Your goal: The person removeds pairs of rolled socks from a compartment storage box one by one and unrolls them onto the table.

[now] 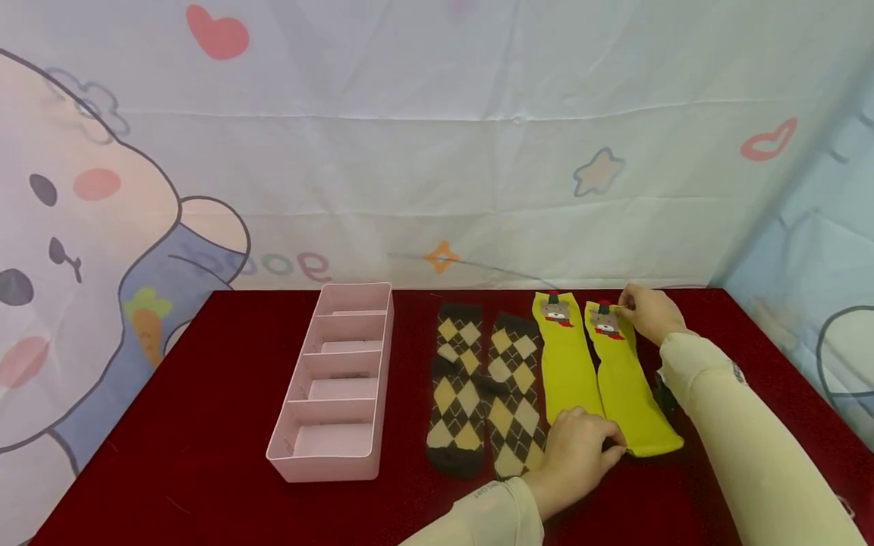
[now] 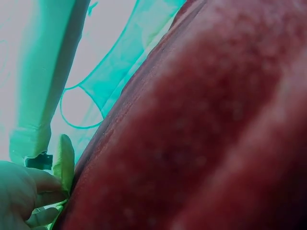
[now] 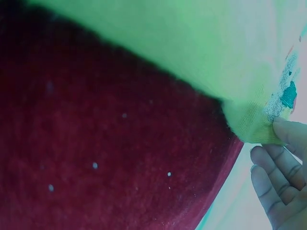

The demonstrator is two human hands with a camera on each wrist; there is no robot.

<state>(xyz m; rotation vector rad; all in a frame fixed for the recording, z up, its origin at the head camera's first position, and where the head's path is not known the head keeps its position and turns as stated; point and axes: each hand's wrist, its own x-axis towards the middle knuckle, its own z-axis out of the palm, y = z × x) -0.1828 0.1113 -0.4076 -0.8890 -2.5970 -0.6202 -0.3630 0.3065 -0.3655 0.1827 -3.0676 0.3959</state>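
Red tablecloth [image 1: 205, 394]; both hands pinch right yellow sock [image 1: 624, 387] ends

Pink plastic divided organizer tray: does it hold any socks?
No, all four compartments of the pink plastic divided organizer tray show bare floors in the head view.

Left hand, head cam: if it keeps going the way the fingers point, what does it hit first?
The left hand points right, its fingers already at the toe end of the right yellow sock. Straight on, it would likely slide over that toe, then reach bare red tablecloth and possibly the right sleeve; depth is unclear.
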